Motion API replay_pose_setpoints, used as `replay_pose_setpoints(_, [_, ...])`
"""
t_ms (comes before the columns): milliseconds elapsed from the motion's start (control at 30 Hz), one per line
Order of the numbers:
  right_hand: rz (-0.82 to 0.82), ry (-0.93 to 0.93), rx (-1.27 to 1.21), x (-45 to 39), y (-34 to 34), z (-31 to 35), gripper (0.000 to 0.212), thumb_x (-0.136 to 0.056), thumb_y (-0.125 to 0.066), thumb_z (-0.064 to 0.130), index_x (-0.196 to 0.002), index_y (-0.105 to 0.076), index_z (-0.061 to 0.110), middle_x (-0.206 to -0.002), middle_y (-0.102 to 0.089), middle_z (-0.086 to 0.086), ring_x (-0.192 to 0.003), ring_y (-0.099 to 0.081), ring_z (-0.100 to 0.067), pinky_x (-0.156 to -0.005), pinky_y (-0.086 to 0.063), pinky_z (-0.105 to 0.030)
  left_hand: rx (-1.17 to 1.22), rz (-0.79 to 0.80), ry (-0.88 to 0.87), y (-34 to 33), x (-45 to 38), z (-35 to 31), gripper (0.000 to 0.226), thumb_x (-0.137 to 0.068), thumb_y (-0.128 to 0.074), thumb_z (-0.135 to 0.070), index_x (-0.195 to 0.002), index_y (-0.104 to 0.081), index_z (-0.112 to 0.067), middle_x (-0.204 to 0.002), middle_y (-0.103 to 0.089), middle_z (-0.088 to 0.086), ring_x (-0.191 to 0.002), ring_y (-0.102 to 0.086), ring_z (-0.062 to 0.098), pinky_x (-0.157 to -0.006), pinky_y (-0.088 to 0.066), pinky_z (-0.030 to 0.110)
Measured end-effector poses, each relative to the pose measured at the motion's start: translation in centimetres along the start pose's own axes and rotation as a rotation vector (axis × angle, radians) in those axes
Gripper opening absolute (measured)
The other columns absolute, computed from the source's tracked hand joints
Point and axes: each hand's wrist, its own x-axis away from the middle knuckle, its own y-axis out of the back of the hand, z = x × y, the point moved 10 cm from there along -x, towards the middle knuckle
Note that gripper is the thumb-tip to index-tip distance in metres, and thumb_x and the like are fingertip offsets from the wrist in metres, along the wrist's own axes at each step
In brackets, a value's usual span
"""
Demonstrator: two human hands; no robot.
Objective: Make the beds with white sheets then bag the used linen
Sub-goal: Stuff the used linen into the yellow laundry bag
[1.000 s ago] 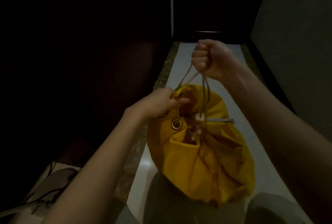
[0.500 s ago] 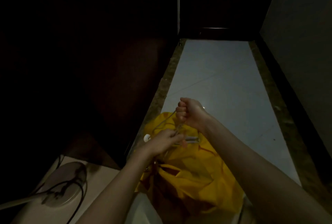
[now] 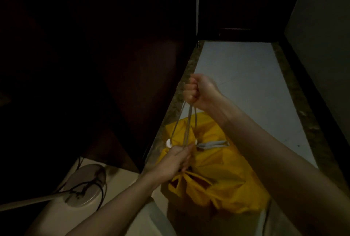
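A yellow drawstring laundry bag [image 3: 223, 175] stands on the pale floor in front of me, its mouth gathered. My right hand [image 3: 200, 90] is a fist round the grey drawstring cord [image 3: 187, 122], held taut above the bag. My left hand [image 3: 175, 157] grips the bunched neck of the bag where the cords come out, beside a white cord stopper [image 3: 169, 143]. A grey strap loop [image 3: 212, 145] lies across the bag's top. What is inside the bag cannot be seen.
The scene is a dim, narrow corridor with a pale tiled floor [image 3: 246, 76]. Dark wooden panelling [image 3: 113, 84] runs along the left and a grey wall [image 3: 322, 65] along the right. A lamp base with a black cable [image 3: 85, 184] stands at lower left.
My right hand has risen with the cord, which is now stretched longer above the bag. My left hand stays at the bag's neck. The view has shifted slightly.
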Motion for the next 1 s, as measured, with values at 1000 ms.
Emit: replay_pose_setpoints(1000, [0.151,-0.229,0.467,1.2,4.5,-7.0,0.039,-0.099,-0.042,0.035,-0.073,-0.064,0.017,-0.063,-0.058,0.002,-0.055,-0.052,-0.007,-0.057,-0.038,-0.021,0.479,-0.284,0.097,4.9,-3.1,-6.4,0.046,-0.105,-0.033,-0.032,-0.061,-0.03,-0.02,-0.044,-0.023,-0.008,-0.034,-0.022,0.005,-0.036,-0.016,0.019])
